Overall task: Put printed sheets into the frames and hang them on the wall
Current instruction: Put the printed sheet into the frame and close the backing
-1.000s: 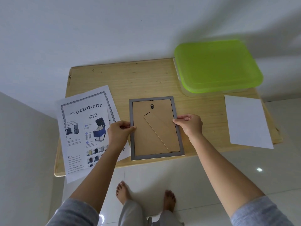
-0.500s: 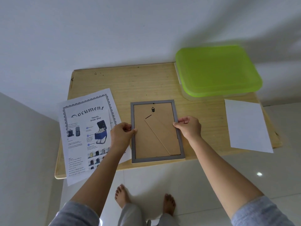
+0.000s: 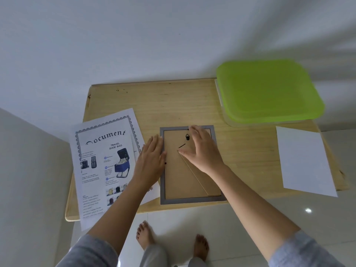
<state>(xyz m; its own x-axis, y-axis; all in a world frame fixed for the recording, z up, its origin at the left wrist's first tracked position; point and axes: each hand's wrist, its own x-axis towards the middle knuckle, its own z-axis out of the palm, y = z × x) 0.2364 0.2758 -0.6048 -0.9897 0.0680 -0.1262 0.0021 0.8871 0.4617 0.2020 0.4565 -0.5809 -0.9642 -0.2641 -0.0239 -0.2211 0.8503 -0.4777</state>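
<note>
The grey-rimmed picture frame lies face down on the pale wooden table, matte brown backing up, left hand flat along its left rim, right hand splayed slack on the backing.

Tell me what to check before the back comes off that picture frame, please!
1. Frame lies face down on the table, back up: ok.
2. Left hand lies flat on the frame's left edge, steadying it: ok.
3. Right hand is over the backing board, by the stand: ok.
4. Small black tabs turned clear of the board: cannot tell.
5. Printed sheet lies ready, left of the frame: ok.
</note>
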